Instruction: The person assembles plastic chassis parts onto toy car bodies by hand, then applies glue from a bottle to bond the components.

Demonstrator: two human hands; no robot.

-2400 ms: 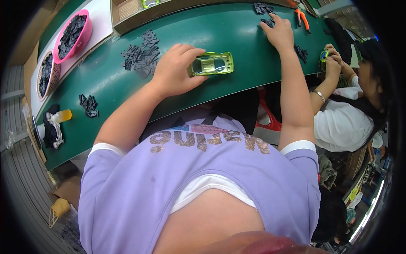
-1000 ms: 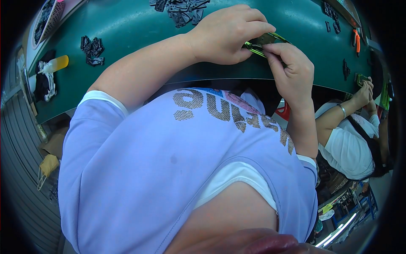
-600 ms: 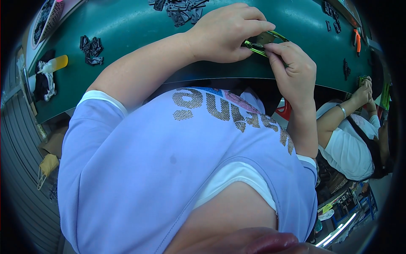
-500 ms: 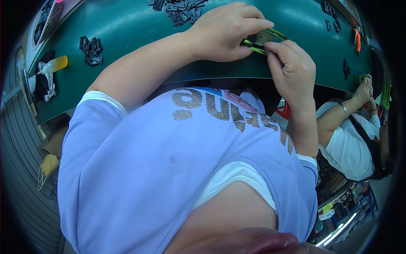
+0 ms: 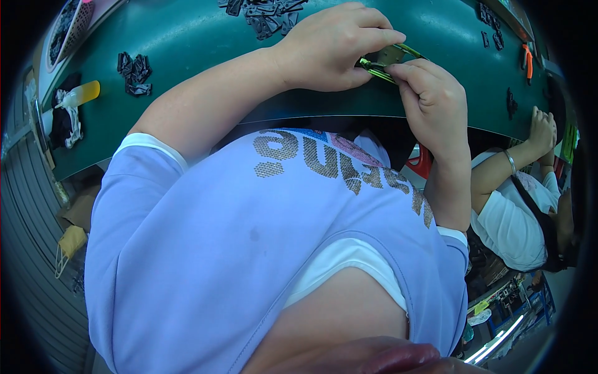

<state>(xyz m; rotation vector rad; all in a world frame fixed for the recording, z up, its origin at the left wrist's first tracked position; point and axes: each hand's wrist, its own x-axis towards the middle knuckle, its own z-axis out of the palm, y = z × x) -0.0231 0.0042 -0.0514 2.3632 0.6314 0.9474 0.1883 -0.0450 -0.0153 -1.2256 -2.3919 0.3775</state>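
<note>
Above the near edge of the green table [image 5: 187, 68], I hold a shiny bright-green frame-like piece [image 5: 380, 75] with dark parts along its inner side; its exact kind I cannot make out. My left hand [image 5: 339, 47] is closed on its left end, thumb below and fingers above. On the right end, my right hand [image 5: 433, 93] pinches the piece between thumb and fingertips, near its lower bar. The fingers hide both ends of the piece.
Small black plastic parts [image 5: 265, 22] lie in a pile beyond my left hand, with another cluster [image 5: 134, 73] at left. A yellow-capped bottle [image 5: 81, 95] lies near a basket [image 5: 76, 28]. Orange-handled pliers [image 5: 528, 62] rest at right, near a co-worker's hand [image 5: 543, 131].
My right hand has shifted very slightly right along the green piece; my left hand has hardly moved. At right, the co-worker's hands and arm have changed position.
</note>
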